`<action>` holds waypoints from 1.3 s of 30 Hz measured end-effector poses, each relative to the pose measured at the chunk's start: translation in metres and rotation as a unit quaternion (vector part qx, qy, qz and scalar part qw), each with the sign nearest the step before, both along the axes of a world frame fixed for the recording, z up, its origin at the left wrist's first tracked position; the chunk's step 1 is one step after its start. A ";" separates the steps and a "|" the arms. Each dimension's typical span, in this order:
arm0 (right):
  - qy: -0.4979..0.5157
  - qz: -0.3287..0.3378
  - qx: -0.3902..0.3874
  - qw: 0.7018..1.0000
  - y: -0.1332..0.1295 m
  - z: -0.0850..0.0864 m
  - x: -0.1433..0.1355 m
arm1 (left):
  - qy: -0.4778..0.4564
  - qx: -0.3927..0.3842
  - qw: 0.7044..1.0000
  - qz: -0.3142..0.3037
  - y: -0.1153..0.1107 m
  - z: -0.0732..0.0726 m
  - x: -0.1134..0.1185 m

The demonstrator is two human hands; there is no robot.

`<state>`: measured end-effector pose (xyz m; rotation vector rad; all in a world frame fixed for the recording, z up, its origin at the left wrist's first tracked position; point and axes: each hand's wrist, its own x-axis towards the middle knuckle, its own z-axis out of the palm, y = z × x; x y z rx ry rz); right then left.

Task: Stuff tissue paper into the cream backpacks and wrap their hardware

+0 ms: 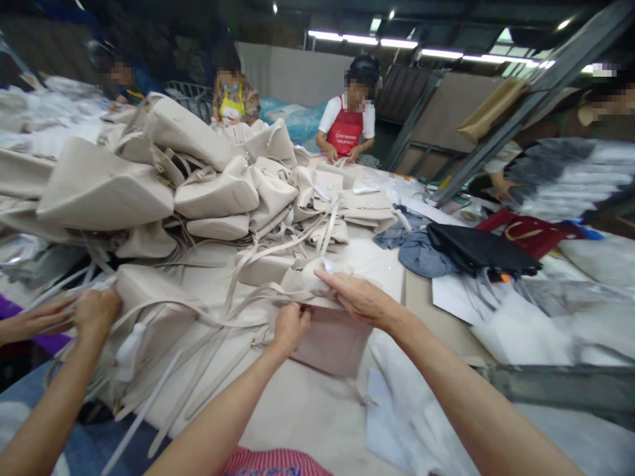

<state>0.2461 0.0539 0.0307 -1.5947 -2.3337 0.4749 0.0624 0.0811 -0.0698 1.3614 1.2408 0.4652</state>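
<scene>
Beige bags (pixel 106 188) are lying in a big heap, far L in the head view, w/ straps (pixel 233 284) trailing twd the near side. Pinkish bag (pixel 335 340) is lying near, abt mid-table, btwn the person's two hands. L hand (pixel 292 327) is pinching its top edge, thumb & fingertips clamped on it. R hand (pixel 360 301) is resting at the bag's R end, index finger stretching out L over pale material (pixel 303 281); other fingers are mostly hidden, so can't tell if they're gripping.

Near L, a co-worker's hands (pixel 99 311) are working beside another beige bag (pixel 153 317); what they're holding is unclear. Far side, a co-worker in a red apron (pixel 344 132) is bending over the table. Toward the R, blue-grey cloth (pixel 424 250), a black bag (pixel 481 248) & a dark-red bag (pixel 536 233) are lying nr clear plastic (pixel 530 324).
</scene>
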 end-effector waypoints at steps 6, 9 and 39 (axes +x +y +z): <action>-0.012 -0.192 0.055 0.980 -0.016 -0.006 0.032 | -0.140 -0.259 0.955 -0.031 0.006 0.012 -0.016; 0.095 -0.282 0.113 0.948 -0.061 -0.029 0.033 | -0.190 -0.326 0.926 -0.022 -0.008 0.015 -0.030; -0.125 -0.592 -0.062 0.794 -0.289 -0.226 0.083 | -0.133 -0.246 0.960 0.012 -0.076 -0.009 -0.050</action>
